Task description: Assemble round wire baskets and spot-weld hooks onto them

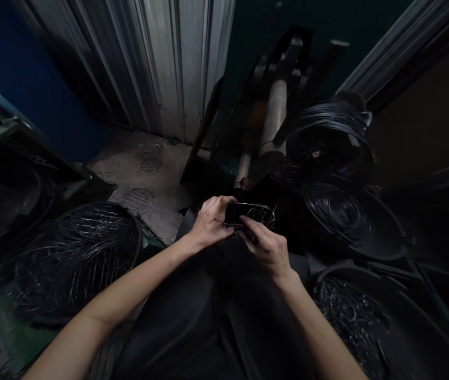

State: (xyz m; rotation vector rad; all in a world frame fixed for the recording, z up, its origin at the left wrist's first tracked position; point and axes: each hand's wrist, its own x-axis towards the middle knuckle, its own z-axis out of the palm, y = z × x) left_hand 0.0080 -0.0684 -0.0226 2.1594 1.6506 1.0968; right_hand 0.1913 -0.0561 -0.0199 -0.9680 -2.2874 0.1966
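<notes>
Above my lap, a small round wire rack (266,214) with parallel bars is held between both hands. My left hand (211,219) grips its left rim, thumb below and fingers above. My right hand (266,243) reaches in from the lower right, fingers closed on the near edge of the wire rack. Dim light hides the fingertips in part, and I cannot tell whether there is one rack or a few stacked together.
On the left stands a tub heaped with wire racks (85,243). At right are coils of wire (333,119) and a bin of small metal pieces (351,311). A machine with a metal cylinder (275,113) rises ahead. Another wire rack (137,199) lies on the floor.
</notes>
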